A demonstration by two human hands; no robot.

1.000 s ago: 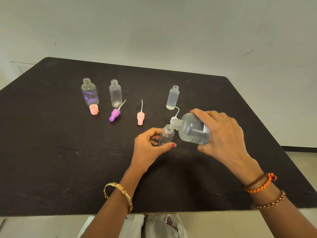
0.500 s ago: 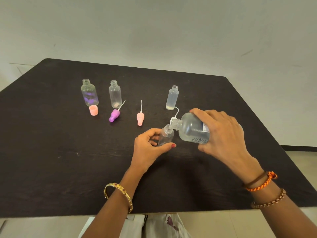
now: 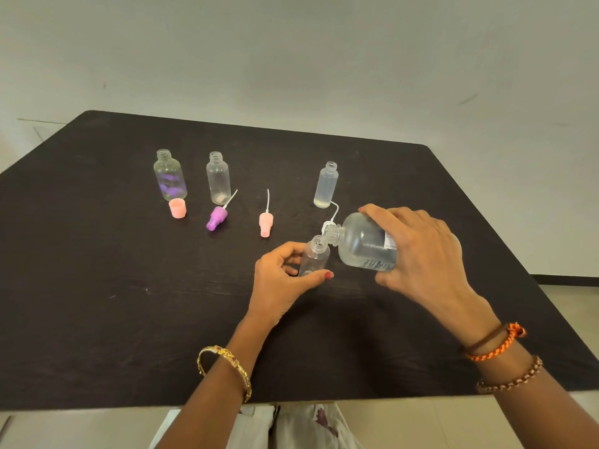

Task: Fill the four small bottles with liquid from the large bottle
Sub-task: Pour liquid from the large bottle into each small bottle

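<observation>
Left hand [image 3: 282, 280]: forearm reaching up from lower centre, fingers and thumb curled round a small bottle [image 3: 313, 259]. Right hand [image 3: 424, 254]: forearm entering from lower right, palm down, fingers wrapped round the tilted large bottle [image 3: 363, 243].

right hand [image 3: 421, 254] covers most of the large bottle's [image 3: 363, 244] label, print's too tiny to read; tabletop [image 3: 97, 319] corners cut off.

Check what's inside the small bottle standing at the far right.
The far-right small bottle stands open on the table with a thin pale layer of liquid at its bottom; the rest looks empty. Nothing covers it, though its cloudy wall blurs detail.
</observation>
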